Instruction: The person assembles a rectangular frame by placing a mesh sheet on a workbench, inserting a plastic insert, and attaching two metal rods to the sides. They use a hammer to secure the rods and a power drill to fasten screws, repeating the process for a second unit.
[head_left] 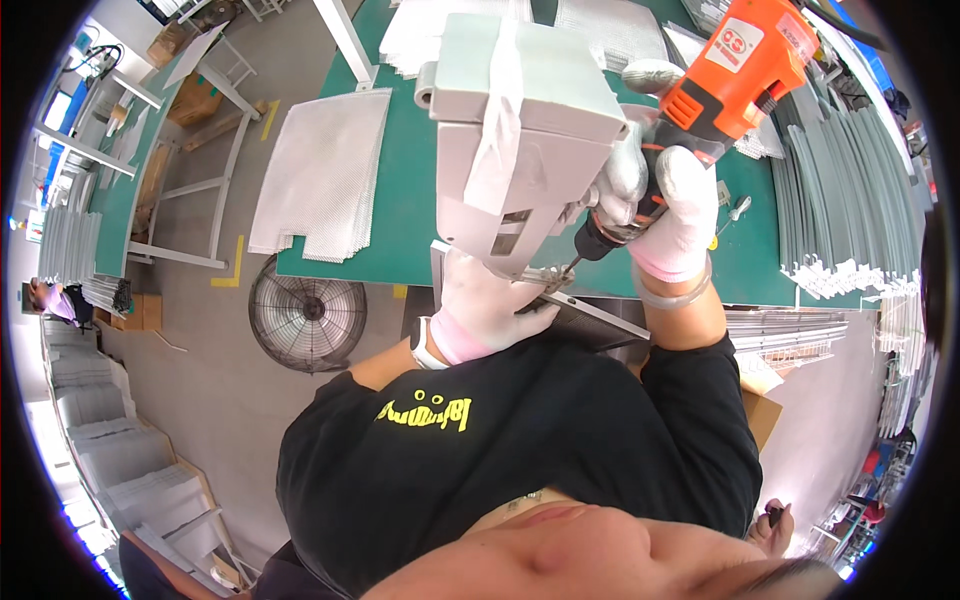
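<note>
In my right hand (pixel 675 205), in a white glove, is an orange and black power drill (pixel 735 75). My fingers wrap round its black body. Its thin bit slants down toward the corner of a metal-edged mesh frame (pixel 605 318) at the table's near edge; whether the tip touches cannot be made out. My left hand (pixel 485 305), also gloved, closes on that frame beside the bit, partly covering it. A grey box-shaped device (pixel 535 130) with a white strip over its front stands just above my left hand and hides part of the table.
On the green table (pixel 420 200) lie white mesh sheets (pixel 325 170) at the left and more at the back. Many grey strips are stacked (pixel 845 190) at the right. A round floor fan (pixel 307 312) stands left of me. A cable runs from the drill's top right.
</note>
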